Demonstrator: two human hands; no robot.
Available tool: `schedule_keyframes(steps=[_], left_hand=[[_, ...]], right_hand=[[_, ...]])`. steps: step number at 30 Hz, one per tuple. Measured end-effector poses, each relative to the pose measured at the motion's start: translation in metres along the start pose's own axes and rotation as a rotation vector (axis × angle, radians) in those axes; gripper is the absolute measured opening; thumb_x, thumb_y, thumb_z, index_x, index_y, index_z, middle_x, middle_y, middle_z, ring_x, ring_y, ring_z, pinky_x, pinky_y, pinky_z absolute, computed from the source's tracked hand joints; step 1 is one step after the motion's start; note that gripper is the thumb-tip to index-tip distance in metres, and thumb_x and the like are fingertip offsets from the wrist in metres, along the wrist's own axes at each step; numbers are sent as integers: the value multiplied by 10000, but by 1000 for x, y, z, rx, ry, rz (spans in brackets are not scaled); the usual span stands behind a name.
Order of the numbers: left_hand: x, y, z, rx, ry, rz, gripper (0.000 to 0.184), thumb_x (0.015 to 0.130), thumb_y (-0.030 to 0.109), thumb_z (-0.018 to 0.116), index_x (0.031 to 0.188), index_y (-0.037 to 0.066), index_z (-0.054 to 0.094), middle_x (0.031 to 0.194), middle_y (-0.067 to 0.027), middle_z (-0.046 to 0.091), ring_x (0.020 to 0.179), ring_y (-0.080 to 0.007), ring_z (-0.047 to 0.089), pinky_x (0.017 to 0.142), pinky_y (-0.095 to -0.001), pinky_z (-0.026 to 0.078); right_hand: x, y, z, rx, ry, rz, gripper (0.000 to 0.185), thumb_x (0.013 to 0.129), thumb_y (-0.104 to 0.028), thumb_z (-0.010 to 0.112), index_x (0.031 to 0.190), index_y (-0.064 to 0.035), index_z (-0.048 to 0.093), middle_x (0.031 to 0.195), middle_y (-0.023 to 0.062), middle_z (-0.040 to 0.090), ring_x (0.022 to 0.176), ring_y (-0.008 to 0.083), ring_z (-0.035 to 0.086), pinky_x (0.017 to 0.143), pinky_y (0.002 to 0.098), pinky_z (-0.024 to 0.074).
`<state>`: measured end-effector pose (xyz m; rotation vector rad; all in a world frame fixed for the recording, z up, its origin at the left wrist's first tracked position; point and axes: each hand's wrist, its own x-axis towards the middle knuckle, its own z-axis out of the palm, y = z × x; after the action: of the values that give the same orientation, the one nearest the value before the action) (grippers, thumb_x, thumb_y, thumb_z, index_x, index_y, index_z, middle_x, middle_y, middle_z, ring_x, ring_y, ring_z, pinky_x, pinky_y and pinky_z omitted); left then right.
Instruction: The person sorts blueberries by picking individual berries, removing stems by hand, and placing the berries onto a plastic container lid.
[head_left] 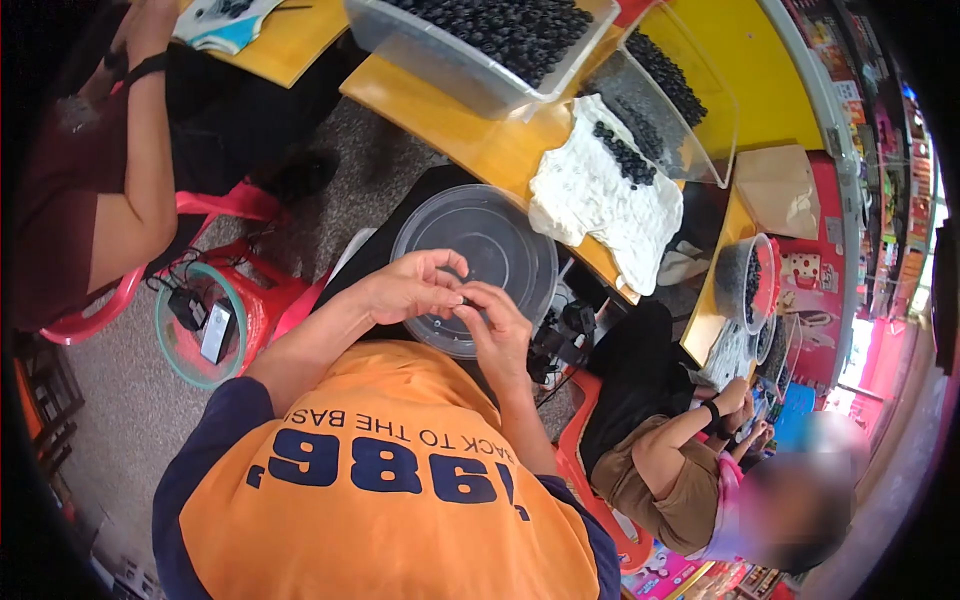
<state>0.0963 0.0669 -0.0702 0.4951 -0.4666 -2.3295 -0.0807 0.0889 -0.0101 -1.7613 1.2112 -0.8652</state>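
My left hand (412,287) and my right hand (496,328) meet in front of my orange shirt, fingertips pinched together. A tiny dark piece shows between them, too small to name. Beneath the hands is a round clear plastic tub (505,215) with a few small bits in it. A white cloth (600,200) lies on the yellow table just beyond, bearing a pile of small black pieces (624,157).
On the yellow table (430,95) stand a clear bin (430,50) of black pieces and a second clear bin (705,150). One person sits at left, another at right. A green-rimmed basket (165,330) holding a phone (215,332) stands at left.
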Motion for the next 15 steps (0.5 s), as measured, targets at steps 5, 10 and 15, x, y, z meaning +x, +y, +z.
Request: schedule_keyframes(steps=[5,10,15], left_hand=[[4,-4,-1,-62,48,10,335,826,19,657,1112,56,485,963,-80,628,845,-146,629,731,-249,528],[9,47,43,375,253,110,258,770,-53,635,1023,-2,629,917,-67,652,788,-124,634,706,-247,523],[40,147,81,888,569,569,146,814,45,662,956,15,679,860,-11,656,781,-78,594,740,-222,481]], right_hand=[[7,10,-5,79,15,-74,247,766,-46,707,998,3,641,1022,124,646,887,217,639,756,296,505],[48,23,-95,312,-58,134,342,722,19,658,1063,7,633,1013,50,640,815,115,575,791,260,456],[113,117,-187,-110,526,221,228,850,-163,649,989,13,689,821,43,687,709,89,581,648,246,460]])
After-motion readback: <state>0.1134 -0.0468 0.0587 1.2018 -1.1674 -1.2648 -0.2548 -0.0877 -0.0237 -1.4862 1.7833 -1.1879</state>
